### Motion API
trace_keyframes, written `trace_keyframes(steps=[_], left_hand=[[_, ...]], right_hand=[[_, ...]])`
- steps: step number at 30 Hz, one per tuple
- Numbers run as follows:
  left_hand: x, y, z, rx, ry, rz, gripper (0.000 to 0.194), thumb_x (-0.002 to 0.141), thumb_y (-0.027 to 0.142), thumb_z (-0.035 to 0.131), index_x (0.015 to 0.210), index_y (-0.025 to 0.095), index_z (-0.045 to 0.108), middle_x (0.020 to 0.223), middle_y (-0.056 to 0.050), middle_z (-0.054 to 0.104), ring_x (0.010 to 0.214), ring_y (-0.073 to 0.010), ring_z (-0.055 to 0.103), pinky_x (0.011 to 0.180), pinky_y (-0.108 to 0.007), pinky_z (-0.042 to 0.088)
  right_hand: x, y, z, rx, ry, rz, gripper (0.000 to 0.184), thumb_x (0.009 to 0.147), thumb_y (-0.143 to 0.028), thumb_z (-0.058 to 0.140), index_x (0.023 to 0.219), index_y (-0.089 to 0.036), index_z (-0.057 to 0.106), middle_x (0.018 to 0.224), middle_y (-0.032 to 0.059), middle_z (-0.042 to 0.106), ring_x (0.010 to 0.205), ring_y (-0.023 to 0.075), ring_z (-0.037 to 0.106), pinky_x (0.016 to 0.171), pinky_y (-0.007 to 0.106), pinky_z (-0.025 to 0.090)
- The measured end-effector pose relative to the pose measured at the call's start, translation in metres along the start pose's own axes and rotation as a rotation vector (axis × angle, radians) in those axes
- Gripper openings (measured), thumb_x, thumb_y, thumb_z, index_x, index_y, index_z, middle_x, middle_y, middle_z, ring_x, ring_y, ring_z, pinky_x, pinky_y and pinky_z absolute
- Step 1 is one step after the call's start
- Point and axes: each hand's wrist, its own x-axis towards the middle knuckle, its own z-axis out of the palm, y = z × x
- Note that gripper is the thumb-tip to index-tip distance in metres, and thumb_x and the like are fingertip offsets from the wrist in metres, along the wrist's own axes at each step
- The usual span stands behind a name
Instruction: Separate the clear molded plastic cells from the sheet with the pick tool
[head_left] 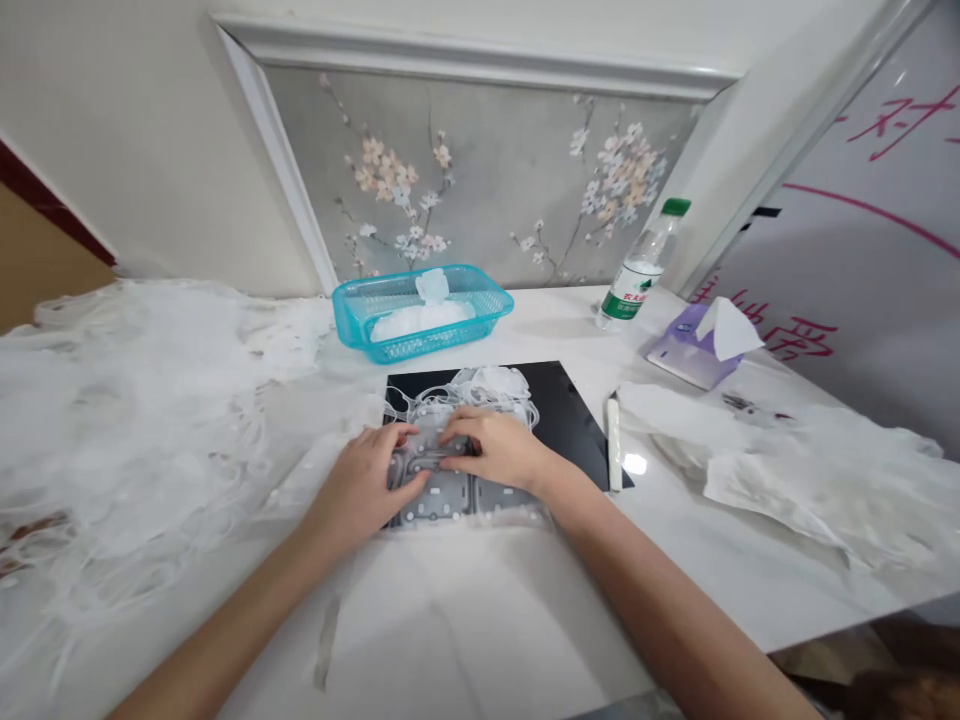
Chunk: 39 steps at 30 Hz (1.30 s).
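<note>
A translucent moulded sheet [439, 498] with squarish grey-looking panels and small holes lies on a black board [574, 420]. My left hand [360, 485] is at the sheet's left side, its curled fingers and thumb around part of an upper panel. From the right, my right hand [499, 450] bends its fingers and thumb onto the same panel, close to the left fingertips. The exact grip under the fingertips is partly hidden. Loose, thin translucent trimmings [499, 385] lie at the sheet's far edge.
A big heap of whitish translucent strips [135, 400] covers the left. Behind the board stands a blue basket [420, 350] with pale pieces inside. At right are a white-handled cutter [614, 445], a water bottle [634, 280], a tissue pack [686, 350] and crumpled white sheeting [810, 470].
</note>
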Motion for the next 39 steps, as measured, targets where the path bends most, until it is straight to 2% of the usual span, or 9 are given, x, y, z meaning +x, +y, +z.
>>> trace_keyframes(steps=[7,10,13,17,24,28,33,37,39], left_hand=[[0.002,0.005,0.000,-0.156,-0.022,-0.113,0.031,0.077,0.032,0.051,0.106,0.021,0.048,0.084,-0.001,0.059,0.076,-0.0191,0.058,0.073,-0.033,0.044],[0.001,0.004,0.002,-0.291,0.016,-0.169,0.039,0.075,0.031,0.053,0.112,0.023,0.043,0.088,-0.001,0.059,0.080,-0.0187,0.060,0.073,-0.031,0.045],[0.002,0.003,0.004,-0.531,0.056,-0.253,0.048,0.075,0.040,0.058,0.116,0.024,0.038,0.095,-0.003,0.062,0.086,-0.0200,0.062,0.073,-0.032,0.048],[0.002,0.009,-0.003,-0.757,0.022,-0.297,0.052,0.073,0.044,0.063,0.113,0.024,0.037,0.087,-0.002,0.066,0.066,-0.0161,0.061,0.058,-0.026,0.046],[-0.001,0.017,-0.012,-0.755,-0.071,-0.256,0.041,0.074,0.036,0.063,0.105,0.025,0.038,0.072,0.003,0.062,0.042,-0.0077,0.044,0.042,-0.018,0.033],[-0.002,0.018,-0.014,-0.749,-0.080,-0.239,0.039,0.075,0.034,0.061,0.106,0.026,0.038,0.074,0.003,0.061,0.045,-0.0079,0.046,0.043,-0.017,0.034],[-0.002,0.024,-0.019,-0.742,-0.044,-0.232,0.044,0.077,0.033,0.061,0.112,0.026,0.036,0.073,0.003,0.059,0.050,-0.0095,0.051,0.046,-0.018,0.038],[-0.001,0.026,-0.020,-0.791,-0.020,-0.222,0.045,0.075,0.032,0.062,0.110,0.025,0.034,0.070,0.005,0.058,0.052,-0.0103,0.053,0.048,-0.018,0.040],[-0.002,0.024,-0.020,-0.821,-0.026,-0.241,0.040,0.076,0.032,0.061,0.106,0.024,0.036,0.068,0.005,0.057,0.051,-0.0097,0.051,0.048,-0.018,0.039]], right_hand=[[-0.001,-0.005,0.009,-0.189,0.002,-0.049,0.018,0.092,-0.026,0.046,0.091,-0.019,0.063,0.095,0.0035,0.062,0.084,0.0139,0.061,0.066,0.023,0.041],[-0.001,-0.014,0.010,-0.350,0.020,-0.014,0.023,0.094,-0.022,0.038,0.091,-0.016,0.060,0.092,0.0060,0.063,0.078,0.0153,0.061,0.059,0.025,0.038],[-0.002,-0.022,0.010,-0.391,0.102,0.017,0.022,0.095,-0.021,0.035,0.095,-0.016,0.056,0.092,0.0060,0.064,0.081,0.0161,0.061,0.057,0.025,0.037],[-0.003,-0.026,0.013,-0.416,0.238,0.024,0.021,0.094,-0.019,0.034,0.093,-0.018,0.055,0.089,0.0054,0.065,0.081,0.0154,0.060,0.056,0.025,0.035],[-0.003,-0.030,0.012,-0.382,0.334,0.133,0.024,0.095,-0.023,0.032,0.094,-0.018,0.055,0.090,0.0058,0.065,0.075,0.0146,0.061,0.051,0.025,0.030],[-0.003,-0.033,0.009,-0.249,0.399,0.207,0.020,0.094,-0.023,0.034,0.095,-0.018,0.053,0.095,0.0055,0.064,0.080,0.0154,0.061,0.054,0.024,0.035],[-0.003,-0.033,0.009,-0.141,0.514,0.253,0.017,0.094,-0.024,0.035,0.092,-0.019,0.051,0.091,0.0043,0.062,0.076,0.0158,0.059,0.055,0.024,0.036],[-0.003,-0.031,0.010,-0.165,0.618,0.231,0.020,0.094,-0.026,0.033,0.090,-0.018,0.051,0.088,0.0048,0.061,0.072,0.0153,0.057,0.054,0.025,0.035],[-0.003,-0.032,0.011,-0.225,0.616,0.168,0.022,0.095,-0.025,0.032,0.089,-0.018,0.052,0.085,0.0054,0.061,0.074,0.0161,0.057,0.054,0.025,0.035]])
